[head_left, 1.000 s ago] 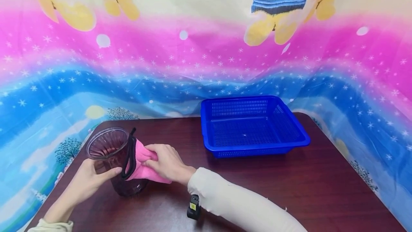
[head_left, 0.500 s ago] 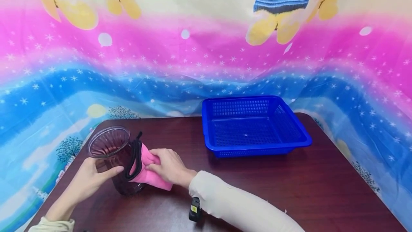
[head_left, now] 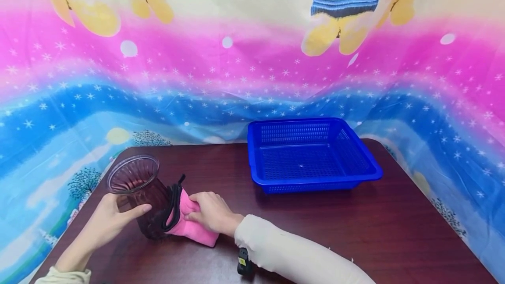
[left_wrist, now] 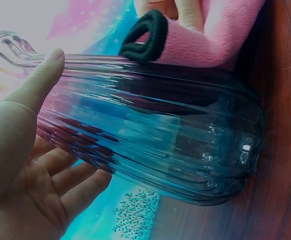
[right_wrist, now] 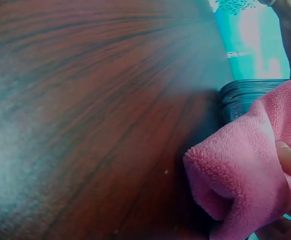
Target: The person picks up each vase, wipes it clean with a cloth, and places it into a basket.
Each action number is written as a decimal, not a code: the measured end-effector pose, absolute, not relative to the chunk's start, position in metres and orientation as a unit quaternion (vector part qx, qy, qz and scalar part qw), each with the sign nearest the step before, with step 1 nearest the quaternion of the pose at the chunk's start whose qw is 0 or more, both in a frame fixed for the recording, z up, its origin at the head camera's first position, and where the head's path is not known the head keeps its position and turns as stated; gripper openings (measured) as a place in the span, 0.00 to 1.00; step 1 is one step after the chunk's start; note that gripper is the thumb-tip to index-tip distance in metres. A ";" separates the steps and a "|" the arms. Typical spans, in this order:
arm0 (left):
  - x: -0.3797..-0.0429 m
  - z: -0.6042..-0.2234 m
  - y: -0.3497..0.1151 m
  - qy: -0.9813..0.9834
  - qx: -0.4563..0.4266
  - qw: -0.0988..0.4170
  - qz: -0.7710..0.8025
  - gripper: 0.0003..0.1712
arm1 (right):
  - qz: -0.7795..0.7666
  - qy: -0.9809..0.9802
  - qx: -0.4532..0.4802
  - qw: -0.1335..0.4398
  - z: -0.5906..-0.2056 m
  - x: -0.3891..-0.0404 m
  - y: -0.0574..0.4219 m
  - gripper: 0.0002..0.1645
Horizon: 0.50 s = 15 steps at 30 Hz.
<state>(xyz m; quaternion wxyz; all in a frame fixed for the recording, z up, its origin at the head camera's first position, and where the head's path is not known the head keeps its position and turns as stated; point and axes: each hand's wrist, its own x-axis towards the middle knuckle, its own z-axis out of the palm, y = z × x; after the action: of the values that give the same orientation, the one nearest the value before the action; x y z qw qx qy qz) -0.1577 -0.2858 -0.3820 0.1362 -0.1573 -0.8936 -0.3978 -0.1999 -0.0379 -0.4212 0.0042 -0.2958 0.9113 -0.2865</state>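
On the left of the table, a purple-tinted, ribbed glass vase (head_left: 151, 207) with a flared rim is steadied by my left hand (head_left: 104, 222). In the left wrist view the thumb lies along one side of the vase (left_wrist: 185, 135) and the fingers go round the other, just below the neck. My right hand (head_left: 215, 214) pinches a bunched pink cloth (head_left: 193, 230) with black edging, against the vase's right side. The right wrist view shows the fluffy cloth (right_wrist: 240, 160) hanging in folds near the vase's base, with part of the right hand out of frame.
A blue plastic basket (head_left: 315, 183) with perforated walls stands at the back right of the dark wooden table (head_left: 355, 240). A printed cloth backdrop (head_left: 252, 69) rises behind the table and along its sides. A small black device (head_left: 243, 262) sits at the right wrist.
My right hand and the pink cloth have slid down and to the right along the vase, toward its lower side. The left hand and the vase hold their place.
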 end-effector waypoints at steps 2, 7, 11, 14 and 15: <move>-0.157 -0.382 -0.286 -0.893 -0.157 0.136 -0.399 0.27 | -0.277 0.915 -0.293 0.006 -0.424 -0.199 -0.038 0.21; -0.157 -0.382 -0.286 -0.889 -0.159 0.130 -0.408 0.27 | -0.255 0.923 -0.288 0.009 -0.427 -0.196 -0.038 0.25; -0.157 -0.382 -0.286 -0.887 -0.161 0.128 -0.413 0.27 | -0.249 0.926 -0.283 0.009 -0.428 -0.195 -0.038 0.26; -0.158 -0.382 -0.286 -0.886 -0.163 0.127 -0.416 0.28 | -0.249 0.927 -0.280 0.010 -0.428 -0.195 -0.038 0.24; -0.158 -0.382 -0.286 -0.885 -0.164 0.127 -0.417 0.28 | -0.249 0.927 -0.279 0.011 -0.428 -0.195 -0.038 0.24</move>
<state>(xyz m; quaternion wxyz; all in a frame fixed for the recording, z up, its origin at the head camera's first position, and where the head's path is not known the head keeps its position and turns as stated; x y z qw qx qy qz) -0.1578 -0.2863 -0.3824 0.1268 -0.1636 -0.8852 -0.4165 -0.1950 -0.0381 -0.4281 0.0112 -0.2793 0.9272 -0.2494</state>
